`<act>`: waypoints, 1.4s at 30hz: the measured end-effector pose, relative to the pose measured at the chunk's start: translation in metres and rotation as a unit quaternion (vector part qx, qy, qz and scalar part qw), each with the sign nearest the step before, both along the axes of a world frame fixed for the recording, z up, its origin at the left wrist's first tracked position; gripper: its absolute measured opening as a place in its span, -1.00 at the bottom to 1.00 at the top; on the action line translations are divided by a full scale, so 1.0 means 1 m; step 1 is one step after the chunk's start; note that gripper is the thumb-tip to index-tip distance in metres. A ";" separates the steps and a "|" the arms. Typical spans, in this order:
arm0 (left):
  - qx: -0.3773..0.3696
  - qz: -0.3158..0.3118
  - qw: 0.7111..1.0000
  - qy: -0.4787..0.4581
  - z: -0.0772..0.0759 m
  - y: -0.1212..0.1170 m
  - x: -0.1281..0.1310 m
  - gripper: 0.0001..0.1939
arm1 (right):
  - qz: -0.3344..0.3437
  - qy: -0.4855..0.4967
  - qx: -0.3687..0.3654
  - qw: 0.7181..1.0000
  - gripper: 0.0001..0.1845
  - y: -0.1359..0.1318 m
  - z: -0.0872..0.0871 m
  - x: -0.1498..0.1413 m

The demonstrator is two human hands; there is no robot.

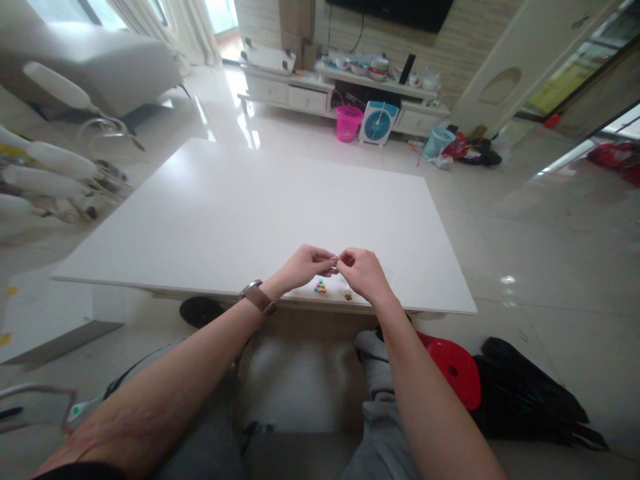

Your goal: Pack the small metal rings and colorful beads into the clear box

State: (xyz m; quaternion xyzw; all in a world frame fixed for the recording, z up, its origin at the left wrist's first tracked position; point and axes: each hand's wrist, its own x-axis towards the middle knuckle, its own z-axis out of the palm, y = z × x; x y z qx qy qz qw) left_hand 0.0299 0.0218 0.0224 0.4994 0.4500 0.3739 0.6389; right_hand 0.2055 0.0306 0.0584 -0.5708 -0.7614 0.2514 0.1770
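Over the near edge of a white table [280, 207], my left hand [311, 265] and my right hand [361, 268] meet fingertip to fingertip. Both are closed in a pinch around something small and thin, too tiny to name and mostly covered by the fingers. Just below the left fingers lies a little cluster of bright bead-like pieces [320, 287] in several colours. A smaller dark and gold bit [348, 295] lies under my right hand, close to the table's front edge. A brown-strapped watch [257, 297] is on my left wrist.
Beneath the table's right side is a red stool [453, 370], with a black bag [530, 393] beside it. White-padded equipment [55, 167] stands at the left. Across the room are a pink basket [349, 124], a blue fan [378, 124] and a low cabinet [280, 93].
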 end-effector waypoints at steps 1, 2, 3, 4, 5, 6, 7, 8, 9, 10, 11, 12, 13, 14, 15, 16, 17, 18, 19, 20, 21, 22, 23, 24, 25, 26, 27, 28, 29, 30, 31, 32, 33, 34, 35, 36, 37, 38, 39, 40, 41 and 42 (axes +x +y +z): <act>-0.002 0.001 1.000 0.010 0.000 0.001 -0.002 -0.52 | -0.005 -0.015 0.003 1.000 -0.79 0.003 0.000 0.004; 0.000 0.004 1.000 0.029 0.000 0.002 -0.005 -0.52 | -0.013 -0.036 0.006 0.999 -0.79 0.007 -0.001 0.009; 0.010 0.010 0.998 0.061 0.000 0.004 -0.009 -0.54 | -0.023 -0.061 0.006 0.998 -0.78 0.011 -0.002 0.015; 0.026 0.017 0.994 0.106 0.000 0.007 -0.013 -0.57 | -0.036 -0.091 0.002 0.995 -0.78 0.015 -0.005 0.023; 0.048 0.025 0.985 0.163 0.000 0.010 -0.019 -0.62 | -0.046 -0.121 -0.009 0.992 -0.79 0.019 -0.008 0.030; 0.074 0.034 0.971 0.226 0.000 0.013 -0.025 -0.68 | -0.050 -0.146 -0.023 0.988 -0.78 0.022 -0.012 0.038; 0.100 0.043 0.951 0.288 0.000 0.016 -0.031 -0.73 | -0.052 -0.167 -0.039 0.984 -0.78 0.024 -0.017 0.045; 0.122 0.050 0.930 0.343 0.000 0.019 -0.036 -0.76 | -0.051 -0.185 -0.056 0.980 -0.78 0.026 -0.023 0.050; 0.137 0.054 0.910 0.387 0.000 0.021 -0.041 -0.77 | -0.046 -0.200 -0.069 0.976 -0.77 0.027 -0.028 0.054; 0.146 0.054 0.895 0.418 0.000 0.022 -0.046 -0.77 | -0.042 -0.214 -0.079 0.973 -0.76 0.028 -0.034 0.056; 0.150 0.052 0.884 0.439 0.000 0.023 -0.050 -0.76 | -0.037 -0.226 -0.086 0.970 -0.75 0.028 -0.039 0.057; 0.151 0.048 0.877 0.453 -0.001 0.024 -0.053 -0.75 | -0.033 -0.236 -0.090 0.967 -0.74 0.028 -0.044 0.056; 0.151 0.043 0.872 0.463 -0.001 0.024 -0.055 -0.74 | -0.030 -0.245 -0.094 0.965 -0.74 0.027 -0.048 0.055; 0.153 0.040 0.867 0.473 -0.002 0.024 -0.057 -0.74 | -0.028 -0.252 -0.096 0.962 -0.73 0.027 -0.052 0.053; 0.155 0.037 0.861 0.482 -0.003 0.023 -0.059 -0.73 | -0.026 -0.259 -0.096 0.961 -0.72 0.027 -0.055 0.051; 0.158 0.036 0.855 0.493 -0.005 0.023 -0.060 -0.73 | -0.023 -0.265 -0.096 0.959 -0.72 0.026 -0.057 0.048; 0.158 0.034 0.849 0.504 -0.006 0.023 -0.062 -0.73 | -0.021 -0.270 -0.095 0.958 -0.71 0.026 -0.059 0.046; 0.157 0.032 0.842 0.515 -0.008 0.023 -0.063 -0.73 | -0.018 -0.274 -0.094 0.957 -0.71 0.026 -0.061 0.043; 0.156 0.028 0.836 0.525 -0.010 0.023 -0.064 -0.73 | -0.015 -0.277 -0.093 0.956 -0.71 0.026 -0.063 0.041; 0.154 0.022 0.831 0.535 -0.013 0.023 -0.065 -0.72 | -0.013 -0.278 -0.094 0.956 -0.71 0.026 -0.064 0.039; 0.151 0.014 0.825 0.545 -0.016 0.023 -0.066 -0.72 | -0.013 -0.278 -0.097 0.956 -0.71 0.026 -0.065 0.037; 0.146 0.005 0.819 0.554 -0.019 0.023 -0.067 -0.71 | -0.014 -0.278 -0.101 0.955 -0.71 0.026 -0.065 0.036; 0.141 -0.004 0.814 0.563 -0.022 0.024 -0.068 -0.71 | -0.016 -0.278 -0.103 0.955 -0.71 0.027 -0.065 0.035; 0.134 -0.011 0.811 0.570 -0.025 0.024 -0.069 -0.71 | -0.017 -0.277 -0.105 0.955 -0.71 0.027 -0.065 0.034; 0.127 -0.016 0.808 0.575 -0.029 0.024 -0.069 -0.71 | -0.018 -0.277 -0.105 0.955 -0.71 0.027 -0.065 0.034; 0.121 -0.019 0.807 0.578 -0.032 0.025 -0.070 -0.71 | -0.019 -0.277 -0.103 0.955 -0.70 0.027 -0.065 0.034; 0.118 -0.022 0.806 0.580 -0.035 0.025 -0.070 -0.71 | -0.021 -0.276 -0.101 0.956 -0.70 0.027 -0.064 0.034; 0.117 -0.024 0.805 0.581 -0.038 0.025 -0.070 -0.72 | -0.022 -0.275 -0.100 0.956 -0.69 0.028 -0.064 0.034; 0.116 -0.026 0.805 0.581 -0.041 0.025 -0.070 -0.72 | -0.024 -0.274 -0.101 0.956 -0.69 0.028 -0.065 0.035; 0.117 -0.028 0.805 0.581 -0.043 0.025 -0.069 -0.72 | -0.026 -0.273 -0.102 0.956 -0.69 0.028 -0.065 0.036; 0.117 -0.030 0.804 0.582 -0.045 0.025 -0.068 -0.71 | -0.028 -0.272 -0.103 0.956 -0.69 0.028 -0.065 0.037; 0.118 -0.033 0.804 0.582 -0.047 0.025 -0.067 -0.70 | -0.028 -0.271 -0.104 0.957 -0.69 0.027 -0.065 0.037; 0.119 -0.036 0.803 0.583 -0.049 0.025 -0.065 -0.69 | -0.028 -0.268 -0.104 0.957 -0.70 0.027 -0.065 0.038; 0.121 -0.039 0.802 0.583 -0.050 0.025 -0.064 -0.67 | -0.027 -0.265 -0.102 0.958 -0.70 0.027 -0.065 0.038; 0.122 -0.042 0.801 0.584 -0.051 0.026 -0.062 -0.65 | -0.027 -0.262 -0.099 0.960 -0.70 0.027 -0.065 0.039; 0.122 -0.046 0.801 0.585 -0.051 0.026 -0.061 -0.64 | -0.027 -0.259 -0.096 0.961 -0.70 0.027 -0.065 0.039; 0.123 -0.048 0.800 0.586 -0.051 0.026 -0.060 -0.63 | -0.029 -0.257 -0.093 0.962 -0.70 0.027 -0.064 0.039; 0.123 -0.050 0.798 0.588 -0.051 0.026 -0.059 -0.63 | -0.032 -0.255 -0.091 0.962 -0.71 0.027 -0.063 0.040; 0.124 -0.053 0.796 0.589 -0.050 0.027 -0.058 -0.62 | -0.035 -0.253 -0.090 0.963 -0.71 0.027 -0.063 0.040; 0.126 -0.057 0.794 0.592 -0.049 0.027 -0.057 -0.63 | -0.038 -0.251 -0.090 0.963 -0.71 0.027 -0.062 0.041; 0.127 -0.060 0.792 0.594 -0.048 0.027 -0.056 -0.63 | -0.039 -0.249 -0.089 0.964 -0.72 0.027 -0.061 0.041; 0.128 -0.063 0.790 0.596 -0.047 0.027 -0.055 -0.63 | -0.038 -0.248 -0.088 0.964 -0.72 0.027 -0.061 0.041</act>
